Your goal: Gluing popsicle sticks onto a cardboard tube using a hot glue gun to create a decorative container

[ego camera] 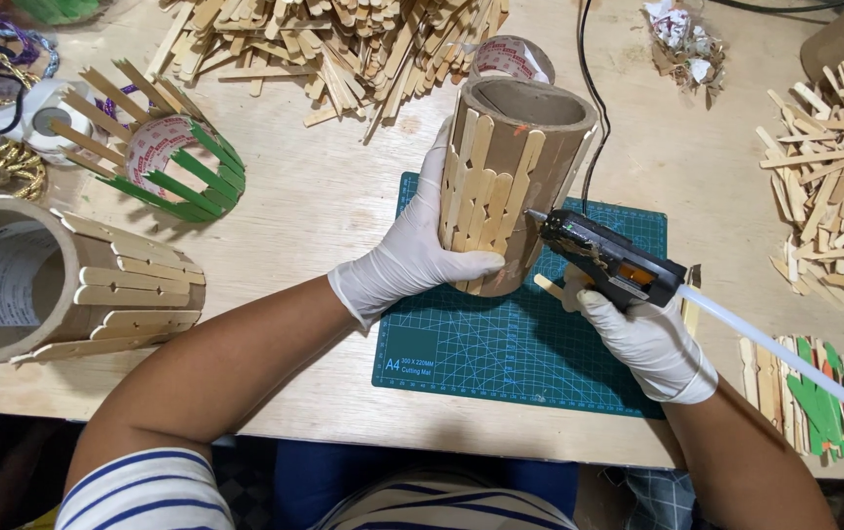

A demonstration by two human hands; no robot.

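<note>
White gloves cover both hands (412,257), the cardboard tube (518,177) is brown with pale wooden sticks, the glue gun (606,260) black with perhaps an orange patch, the cutting mat (501,348) green with a white grid, the sleeves striped blue and white.

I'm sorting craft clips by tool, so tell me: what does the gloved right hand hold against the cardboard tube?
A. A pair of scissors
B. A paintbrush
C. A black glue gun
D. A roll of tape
C: the right hand grips a black glue gun, its nozzle tip at the side of the stick-covered cardboard tube, which the left hand steadies.
</note>
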